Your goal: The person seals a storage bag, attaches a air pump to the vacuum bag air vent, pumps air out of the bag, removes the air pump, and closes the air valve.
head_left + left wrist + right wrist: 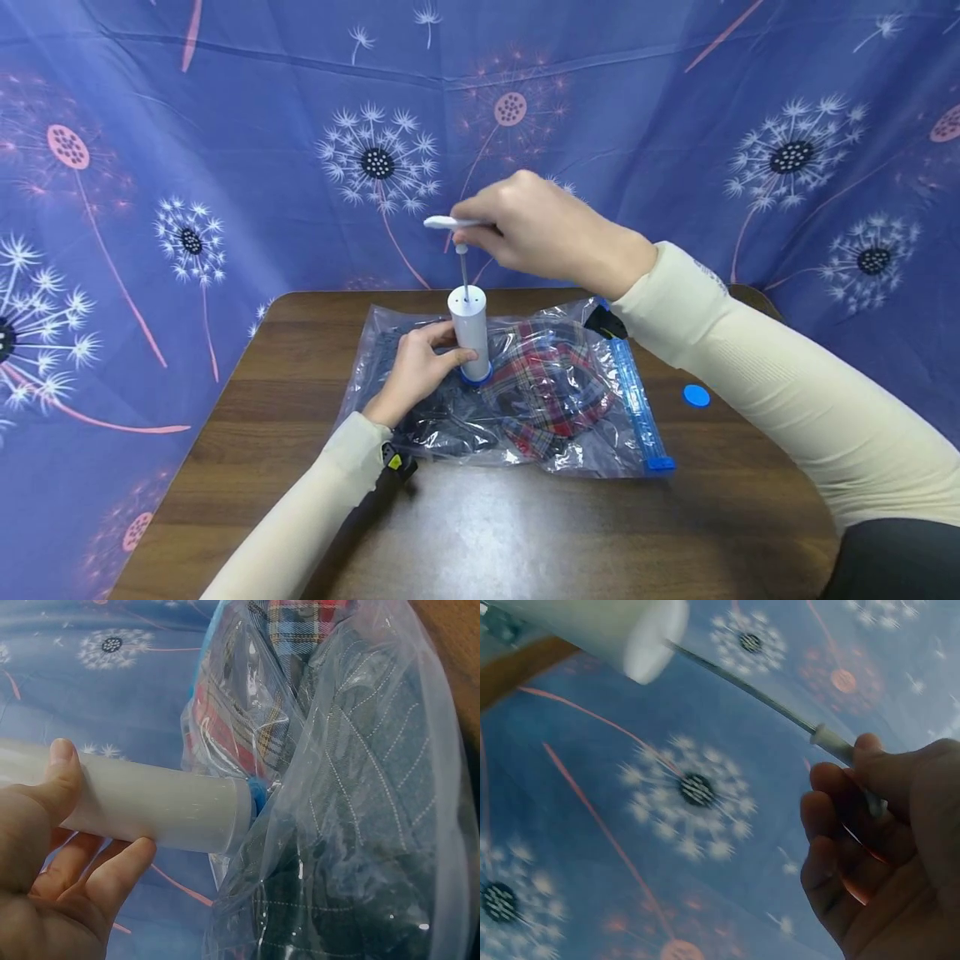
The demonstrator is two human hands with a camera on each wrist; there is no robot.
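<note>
A white cylindrical hand pump (471, 329) stands upright on a clear plastic storage bag (592, 450), its blue-ringed base against the bag. My left hand (422, 367) grips the pump's barrel low down, thumb in front; the left wrist view shows the fingers curled round the barrel (165, 802). Above it, my right hand (525, 225) holds the white pump handle (448, 222), with the thin metal rod (742, 688) drawn out of the barrel's top. Inside the bag lie red plaid cloth (551, 375) and dark pinstriped cloth (360, 765).
Right of the bag a round blue cap (696, 396) lies on the brown wooden table (255, 400). A blue zip strip with a slider (660, 463) runs along the bag's right edge. Behind the table hangs a blue dandelion-patterned cloth (277, 208).
</note>
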